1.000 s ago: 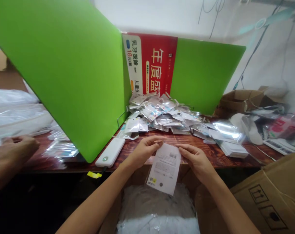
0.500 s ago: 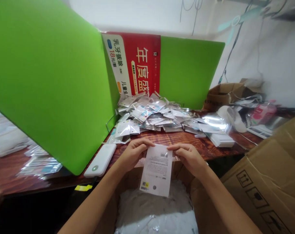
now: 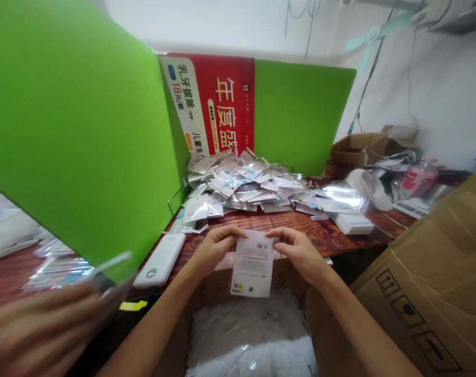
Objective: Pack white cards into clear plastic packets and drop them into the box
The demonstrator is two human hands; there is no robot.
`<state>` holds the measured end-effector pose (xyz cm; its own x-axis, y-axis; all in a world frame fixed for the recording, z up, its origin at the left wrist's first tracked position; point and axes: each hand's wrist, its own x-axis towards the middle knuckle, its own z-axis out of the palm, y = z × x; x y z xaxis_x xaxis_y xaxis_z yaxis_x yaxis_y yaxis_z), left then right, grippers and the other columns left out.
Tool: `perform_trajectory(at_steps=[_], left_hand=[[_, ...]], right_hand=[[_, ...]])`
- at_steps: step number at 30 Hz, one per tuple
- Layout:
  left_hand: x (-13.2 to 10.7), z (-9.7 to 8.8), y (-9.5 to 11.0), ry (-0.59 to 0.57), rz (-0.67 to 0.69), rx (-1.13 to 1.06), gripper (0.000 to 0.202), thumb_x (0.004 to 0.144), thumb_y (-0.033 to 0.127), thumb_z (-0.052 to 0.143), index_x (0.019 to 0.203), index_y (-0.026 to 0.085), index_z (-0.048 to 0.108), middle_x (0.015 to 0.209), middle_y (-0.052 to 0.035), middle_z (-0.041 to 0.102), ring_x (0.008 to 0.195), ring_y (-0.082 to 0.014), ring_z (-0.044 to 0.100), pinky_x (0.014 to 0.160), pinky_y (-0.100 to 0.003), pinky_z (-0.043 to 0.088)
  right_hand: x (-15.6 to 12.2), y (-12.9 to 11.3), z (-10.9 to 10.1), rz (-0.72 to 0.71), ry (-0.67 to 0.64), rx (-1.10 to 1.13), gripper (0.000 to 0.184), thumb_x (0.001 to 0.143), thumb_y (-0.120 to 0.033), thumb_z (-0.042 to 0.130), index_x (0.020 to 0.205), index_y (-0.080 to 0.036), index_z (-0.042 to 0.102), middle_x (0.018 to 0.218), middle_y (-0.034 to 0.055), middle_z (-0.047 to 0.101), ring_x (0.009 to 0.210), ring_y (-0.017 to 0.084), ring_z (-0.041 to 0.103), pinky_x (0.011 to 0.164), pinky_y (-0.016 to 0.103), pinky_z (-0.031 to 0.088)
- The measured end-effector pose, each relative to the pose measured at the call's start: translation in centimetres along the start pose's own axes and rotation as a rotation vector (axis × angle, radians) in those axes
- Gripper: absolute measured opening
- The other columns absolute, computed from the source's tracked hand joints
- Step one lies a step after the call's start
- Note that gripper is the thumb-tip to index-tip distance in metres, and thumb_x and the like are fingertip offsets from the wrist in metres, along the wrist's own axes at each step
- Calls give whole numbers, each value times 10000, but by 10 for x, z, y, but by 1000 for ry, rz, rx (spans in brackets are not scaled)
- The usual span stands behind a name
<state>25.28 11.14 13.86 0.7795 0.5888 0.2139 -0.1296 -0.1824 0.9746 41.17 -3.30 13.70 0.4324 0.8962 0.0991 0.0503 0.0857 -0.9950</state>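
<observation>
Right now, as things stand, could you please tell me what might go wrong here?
The left hand and right hand pinch the thin, white printed packet only near its upper corners, so it might slip into the open brown cardboard box below.
Another person's blurred hand appears near the left forearm and could bump it.
The loose heap of clear-wrapped white packets might slide if nudged.

Both forearms (image 3: 159, 314) slanted up from the bottom edge, and there, below centre, left hand (image 3: 218, 245) and right hand (image 3: 297, 249) pinched!
</observation>
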Motion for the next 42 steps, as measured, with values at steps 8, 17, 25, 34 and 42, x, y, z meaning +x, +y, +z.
perform_trajectory(at_steps=[8,17,25,34,42], left_hand=[[-1,2,3,-50,-83,-43,202,745,309,623,857,159,698,847,-39,664,796,-167,605,710,-270,500],[-2,2,0,-210,-236,-132,886,768,320,700,1482,229,184,1328,-150,545,1078,-257,604,801,-312,514],[-8,3,-5,-361,-126,40,996,790,353,691,1518,225,22,1390,-174,482,1138,-271,572,869,-341,509],[-18,12,1,-541,-85,446,991,733,272,691,1516,194,88,1489,-136,376,1239,-299,511,969,-351,460],[-22,13,-2,-648,-82,475,1001,700,250,707,1515,216,126,1442,-130,450,1250,-313,504,986,-366,444]], right_hand=[[2,4,-6,26,65,7,326,602,-220,527,832,-178,755,783,38,691,741,173,575,722,311,441],[0,-1,-7,-50,150,324,270,619,-291,692,859,-178,741,990,74,706,936,227,603,841,349,454],[3,10,-9,-152,116,-155,462,710,-385,704,1109,-206,557,793,2,628,726,173,593,671,307,463],[1,10,-7,-95,-21,-316,329,716,-389,688,958,-188,593,688,-26,531,638,143,501,583,261,384],[0,11,-11,5,-225,-354,373,758,-520,625,636,-177,544,624,-15,493,608,129,436,558,240,332]])
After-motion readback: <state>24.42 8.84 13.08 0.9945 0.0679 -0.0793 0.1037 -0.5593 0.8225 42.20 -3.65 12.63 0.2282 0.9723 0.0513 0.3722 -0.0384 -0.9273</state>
